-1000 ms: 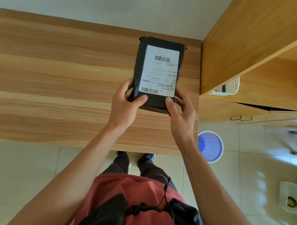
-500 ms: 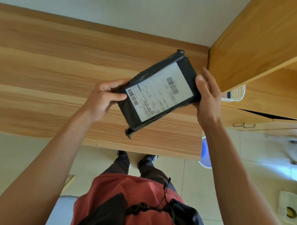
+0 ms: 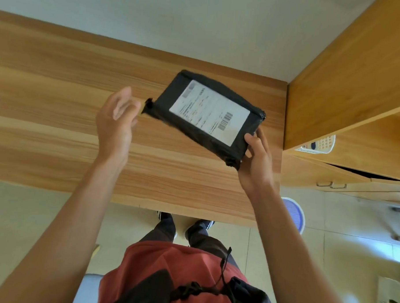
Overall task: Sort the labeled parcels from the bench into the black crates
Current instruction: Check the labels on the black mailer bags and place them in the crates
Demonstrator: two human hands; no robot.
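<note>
Aloft, parcel [image 3: 209, 119] in right hand [image 3: 255, 163]

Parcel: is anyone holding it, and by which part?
Yes. The right hand grips the black parcel by its near right corner, thumb on top. The left hand is open beside its other end and holds nothing.

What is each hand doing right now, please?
Left hand: open, fingers relaxed, holding nothing, beside the parcel's corner.
Right hand: holding the black labeled parcel by its near corner, above the wooden bench.
</note>
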